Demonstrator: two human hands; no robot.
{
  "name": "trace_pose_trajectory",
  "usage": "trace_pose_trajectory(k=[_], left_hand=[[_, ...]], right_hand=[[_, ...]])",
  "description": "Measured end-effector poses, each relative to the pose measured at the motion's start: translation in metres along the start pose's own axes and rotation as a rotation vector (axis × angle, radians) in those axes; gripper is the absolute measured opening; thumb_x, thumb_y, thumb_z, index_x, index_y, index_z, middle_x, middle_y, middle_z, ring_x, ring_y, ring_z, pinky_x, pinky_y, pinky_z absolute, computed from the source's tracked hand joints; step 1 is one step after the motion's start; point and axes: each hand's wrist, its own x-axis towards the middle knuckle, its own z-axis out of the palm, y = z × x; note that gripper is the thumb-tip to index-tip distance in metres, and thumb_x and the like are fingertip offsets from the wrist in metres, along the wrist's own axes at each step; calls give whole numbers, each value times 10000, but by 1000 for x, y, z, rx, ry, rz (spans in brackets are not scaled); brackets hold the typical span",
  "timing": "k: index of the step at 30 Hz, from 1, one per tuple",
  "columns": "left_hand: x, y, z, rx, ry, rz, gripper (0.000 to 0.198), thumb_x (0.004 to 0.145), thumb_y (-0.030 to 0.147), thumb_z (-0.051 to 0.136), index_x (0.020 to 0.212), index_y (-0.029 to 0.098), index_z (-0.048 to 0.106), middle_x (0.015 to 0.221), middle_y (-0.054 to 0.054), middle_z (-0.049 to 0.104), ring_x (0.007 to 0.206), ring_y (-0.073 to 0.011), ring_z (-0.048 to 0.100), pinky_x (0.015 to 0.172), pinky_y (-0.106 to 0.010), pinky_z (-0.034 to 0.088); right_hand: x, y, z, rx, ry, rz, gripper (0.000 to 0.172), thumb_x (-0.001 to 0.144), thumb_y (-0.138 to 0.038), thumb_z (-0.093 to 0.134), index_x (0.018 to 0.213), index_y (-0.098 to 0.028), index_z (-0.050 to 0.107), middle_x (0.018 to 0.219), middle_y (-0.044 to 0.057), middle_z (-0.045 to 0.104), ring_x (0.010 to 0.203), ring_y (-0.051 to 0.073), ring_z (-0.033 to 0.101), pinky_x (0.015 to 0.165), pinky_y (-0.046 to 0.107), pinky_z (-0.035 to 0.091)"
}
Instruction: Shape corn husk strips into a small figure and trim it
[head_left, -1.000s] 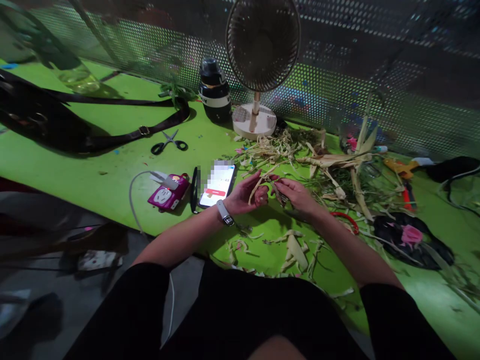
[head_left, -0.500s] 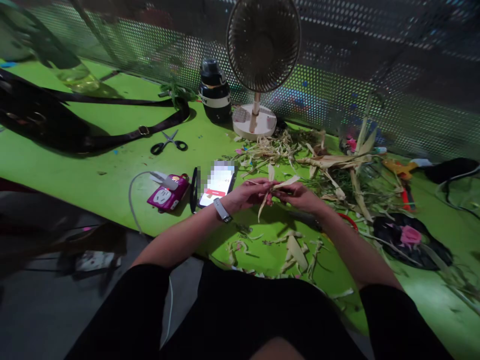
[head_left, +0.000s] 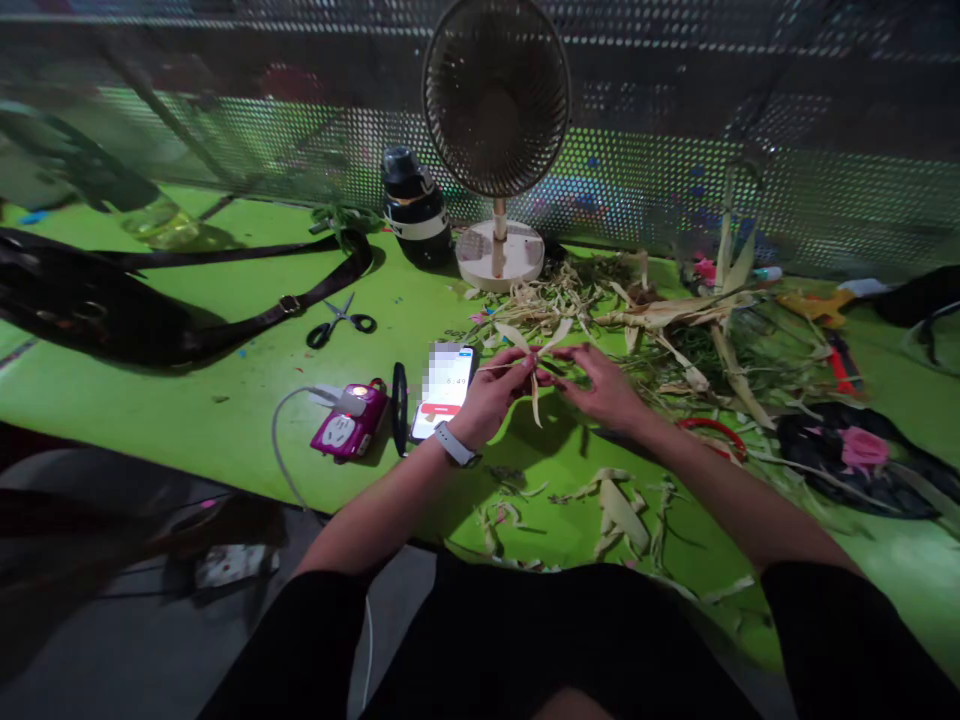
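Pale, dried corn husk strips [head_left: 553, 338], splayed out like petals from one centre, are pinched in the fingers of my left hand [head_left: 496, 400]. One strip points down and others fan upward. Just to the right is my right hand [head_left: 606, 395], its thumb and forefinger parted close to the husk's centre. Whether a fingertip still touches the husk is hard to make out. Below the hands, loose husk pieces [head_left: 624, 515] lie on the green table [head_left: 247, 400]. Beside my left wrist rests a lit phone [head_left: 446, 385].
A fan [head_left: 499, 255] and a black bottle [head_left: 417, 220] stand at the back. Scissors [head_left: 341, 322], a purple power socket [head_left: 349, 420] and a black bag [head_left: 90, 310] are leftward. A husk heap [head_left: 675, 312] and a pink rose [head_left: 864, 450] on black material lie rightward.
My right hand has drawn slightly away from the husk and its fingers have spread. The husk strips now fan upward more. The head view has shifted, so the table items sit lower.
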Motion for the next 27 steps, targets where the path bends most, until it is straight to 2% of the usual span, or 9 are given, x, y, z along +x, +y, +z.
trace_pose_trajectory(k=[2,3,7,9,13,16,19,23,27], left_hand=[[3,-2,-2,-5,99,80,299,715,349,767,934,178,657,748,2,703,735,-121,687,766,-253,521],[3,-3,-2,1,129,114,289,722,349,760,932,182,653,764,5,704,758,-125,691,785,-262,521],[2,-7,0,68,162,173,297,732,332,753,977,198,651,866,-11,711,857,-151,692,782,-274,523],[1,-9,0,122,178,189,301,725,326,756,979,199,657,863,-14,708,826,-151,687,748,-273,524],[6,-6,-5,276,212,276,266,718,309,749,946,187,688,869,-14,703,728,-111,639,740,-268,514],[8,-1,-10,445,154,245,239,739,281,715,954,179,702,853,-21,698,726,-113,614,747,-273,509],[7,4,-12,592,-16,177,156,757,230,663,895,168,703,820,-32,689,732,-136,615,733,-284,508],[2,7,-11,790,-220,144,125,760,165,618,859,175,693,758,-32,671,717,-153,607,710,-277,483],[1,9,-10,815,-186,219,201,796,178,574,966,186,679,871,-49,668,802,-169,605,773,-289,472]], right_hand=[[-4,-9,-1,-200,132,-108,341,842,-379,550,1075,-143,629,1078,159,641,1050,286,561,926,454,430],[-6,-14,-1,-246,123,-149,312,851,-378,537,1034,-144,631,1024,153,654,1004,282,573,899,448,434],[-16,-30,10,-182,-151,-50,297,919,-425,479,991,-167,608,858,82,685,755,197,613,710,326,454],[-19,-31,17,-164,-196,10,265,941,-399,467,985,-176,603,817,57,690,695,167,613,656,283,440],[-18,-28,19,-374,-61,-150,241,965,-288,427,877,-165,615,781,78,673,735,188,606,696,311,438],[-13,-28,11,-557,76,-291,198,945,-218,449,863,-158,619,957,135,673,940,238,592,831,378,439],[-8,-25,6,-544,140,-338,168,941,-205,455,889,-165,610,1155,157,625,1108,251,529,943,413,413],[-8,-16,10,-474,100,-277,194,962,-246,423,884,-179,587,983,119,668,917,221,580,865,384,438],[-10,-12,15,-392,124,-93,255,975,-328,391,862,-189,574,774,83,650,712,204,585,678,323,423]])
